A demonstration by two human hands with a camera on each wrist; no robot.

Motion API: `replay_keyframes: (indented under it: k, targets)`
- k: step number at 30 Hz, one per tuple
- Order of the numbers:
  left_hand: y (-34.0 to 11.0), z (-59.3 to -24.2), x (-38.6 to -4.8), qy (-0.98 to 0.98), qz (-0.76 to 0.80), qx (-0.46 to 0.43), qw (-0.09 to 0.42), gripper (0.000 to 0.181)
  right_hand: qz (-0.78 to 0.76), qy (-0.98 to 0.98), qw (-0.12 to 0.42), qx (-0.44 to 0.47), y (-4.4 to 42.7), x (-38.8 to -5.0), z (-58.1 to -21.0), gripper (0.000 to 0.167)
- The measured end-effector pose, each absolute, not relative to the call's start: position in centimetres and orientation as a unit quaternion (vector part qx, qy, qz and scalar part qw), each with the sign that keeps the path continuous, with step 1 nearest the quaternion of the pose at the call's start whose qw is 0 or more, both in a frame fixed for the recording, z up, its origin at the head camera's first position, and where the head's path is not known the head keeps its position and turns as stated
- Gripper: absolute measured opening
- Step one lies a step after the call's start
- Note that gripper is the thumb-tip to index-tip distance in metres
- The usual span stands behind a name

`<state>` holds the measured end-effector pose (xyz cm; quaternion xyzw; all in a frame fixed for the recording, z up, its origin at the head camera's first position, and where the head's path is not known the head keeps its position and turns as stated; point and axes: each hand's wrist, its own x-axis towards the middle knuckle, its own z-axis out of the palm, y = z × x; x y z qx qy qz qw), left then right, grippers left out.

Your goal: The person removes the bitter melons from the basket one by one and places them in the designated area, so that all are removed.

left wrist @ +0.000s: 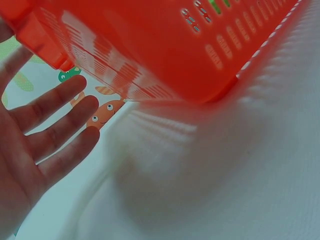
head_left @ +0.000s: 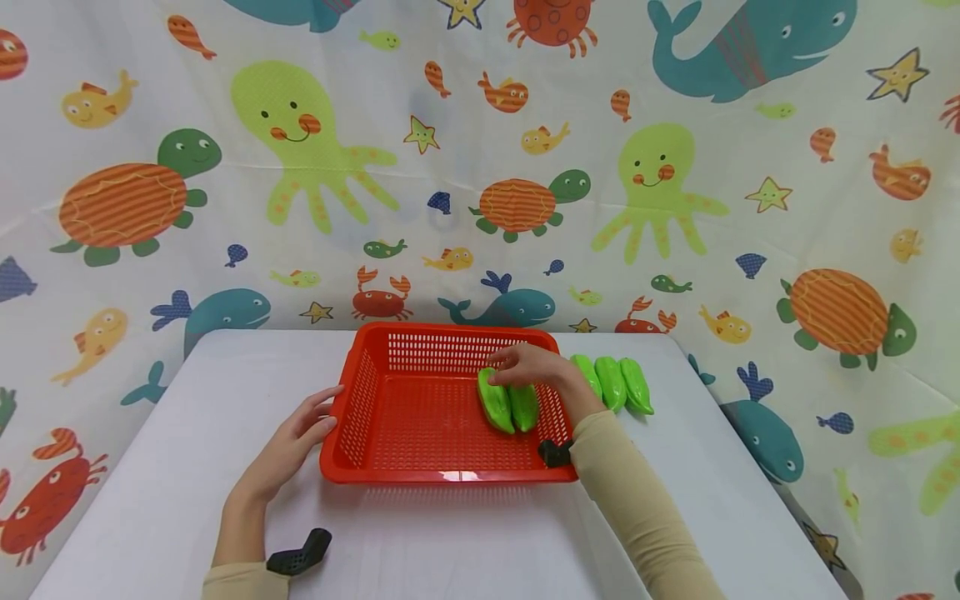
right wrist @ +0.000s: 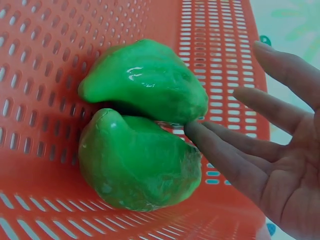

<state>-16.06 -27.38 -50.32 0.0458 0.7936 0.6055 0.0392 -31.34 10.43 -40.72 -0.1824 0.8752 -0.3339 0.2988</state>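
Note:
A red plastic basket (head_left: 450, 477) with slotted walls stands on the white table. Two glossy green peppers lie side by side at its right end: the left pepper (head_left: 495, 404) and the right pepper (head_left: 524, 408). My right hand (head_left: 528, 365) is over them, its fingers loosely extended; in the right wrist view one fingertip is at the end of the upper pepper (right wrist: 145, 80), and the lower pepper (right wrist: 140, 165) lies beside it. At the basket's left wall, my left hand (head_left: 296, 442) has its fingers spread and relaxed, with fingertips at the rim; contact is hard to tell.
Several more green peppers (head_left: 612, 383) lie in a row on the table (head_left: 705, 483), just right of the basket. A curtain (head_left: 450, 108) printed with sea animals hangs behind the table. Black wrist devices (head_left: 300, 553) sit at both cuffs.

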Motion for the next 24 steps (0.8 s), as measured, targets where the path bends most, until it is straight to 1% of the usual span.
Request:
replay_keyframes:
  k: [7,15,24]
  targets:
    - [-27.4,-50.3,-16.0,0.792,0.607,0.047,0.041,0.059,-0.302,0.885,0.295,-0.196,10.2,-31.2,-40.8,0.054]
    - [-27.5,-50.2,-16.0,0.791,0.608,0.053,0.041,0.058,-0.237,0.895,0.292,-0.239,9.8,-31.5,-41.3,0.044]
    - [-27.5,-50.2,-16.0,0.791,0.608,0.052,0.041,0.058,-0.205,0.900,0.300,-0.241,9.1,-31.2,-41.3,0.044]
